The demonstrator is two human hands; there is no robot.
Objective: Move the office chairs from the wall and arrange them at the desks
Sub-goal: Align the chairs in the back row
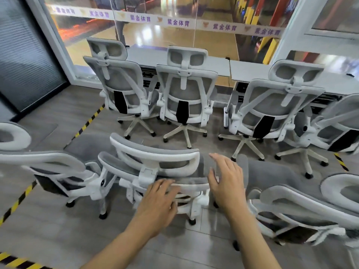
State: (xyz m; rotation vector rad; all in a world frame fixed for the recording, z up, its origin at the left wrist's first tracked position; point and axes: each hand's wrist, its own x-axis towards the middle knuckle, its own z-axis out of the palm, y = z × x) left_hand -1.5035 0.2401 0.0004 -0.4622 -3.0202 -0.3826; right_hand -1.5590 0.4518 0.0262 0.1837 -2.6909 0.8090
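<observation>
Two hands, left (157,202) and right (226,181), fingers spread open, over one chair (155,160); three chairs at desks (213,63).

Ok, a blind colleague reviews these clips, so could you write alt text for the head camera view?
A person's left hand rests on the backrest of the nearest chair, while the right hand hovers open beside it. Beyond, four matching white-and-grey chairs face a long desk along a glass wall, with more chairs at either side.
</observation>
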